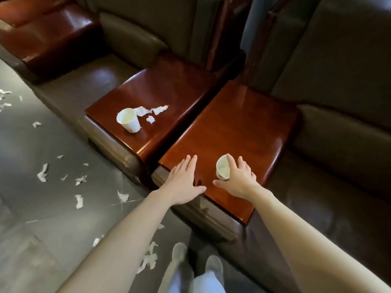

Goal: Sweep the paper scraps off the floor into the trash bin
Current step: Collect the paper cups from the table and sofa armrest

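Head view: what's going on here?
A person stands at two leather sofas with wooden armrest tops. The left hand lies flat on the nearer armrest at its edge. The right hand, fingers spread, touches a small paper cup standing there, with no closed grip yet. A second paper cup and torn scraps sit on the farther armrest. The grey floor is littered with paper scraps, unswept; no broom or trash bin shows.

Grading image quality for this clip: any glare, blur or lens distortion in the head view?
Head view: glare patches on the glossy armrests; wide-angle stretch on the forearms at the bottom; floor paper scraps look slightly soft; right hand and paper cup are sharp.
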A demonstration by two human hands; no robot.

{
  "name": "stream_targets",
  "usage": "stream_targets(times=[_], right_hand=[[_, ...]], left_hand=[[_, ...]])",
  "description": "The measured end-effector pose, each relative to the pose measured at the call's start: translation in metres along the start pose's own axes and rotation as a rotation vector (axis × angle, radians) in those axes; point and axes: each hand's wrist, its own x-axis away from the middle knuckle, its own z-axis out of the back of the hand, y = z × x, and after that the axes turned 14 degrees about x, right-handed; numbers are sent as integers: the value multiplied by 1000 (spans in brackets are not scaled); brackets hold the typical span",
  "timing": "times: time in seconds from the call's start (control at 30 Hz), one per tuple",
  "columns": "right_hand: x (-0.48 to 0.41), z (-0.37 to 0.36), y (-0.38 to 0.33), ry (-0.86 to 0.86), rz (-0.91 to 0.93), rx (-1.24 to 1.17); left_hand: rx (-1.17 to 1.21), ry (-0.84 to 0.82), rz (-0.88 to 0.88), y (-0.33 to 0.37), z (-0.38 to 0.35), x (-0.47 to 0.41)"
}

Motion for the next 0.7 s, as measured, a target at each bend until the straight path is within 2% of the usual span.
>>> stream_targets(times=[0.13, 0.23, 0.4, 0.5, 0.6, 0.7], right_hand=[[-39, -17, -4, 46, -63, -44], [-59, -21, -4, 48, -43, -34], [-79, 7, -30, 106, 51, -196], [-98, 42, -67, 135, 135, -219], [-121, 69, -112, 119, 198, -238], [-146, 84, -151, 111, 235, -244]], left_hand=[[112, 22, 14, -15, -1, -36], [242, 94, 5, -24, 3, -53], [416, 310, -9, -48, 34, -71], [472, 499, 15, -68, 65, -81], [454, 637, 38, -95, 97, -95], [252, 710, 82, -120, 125, -117]])
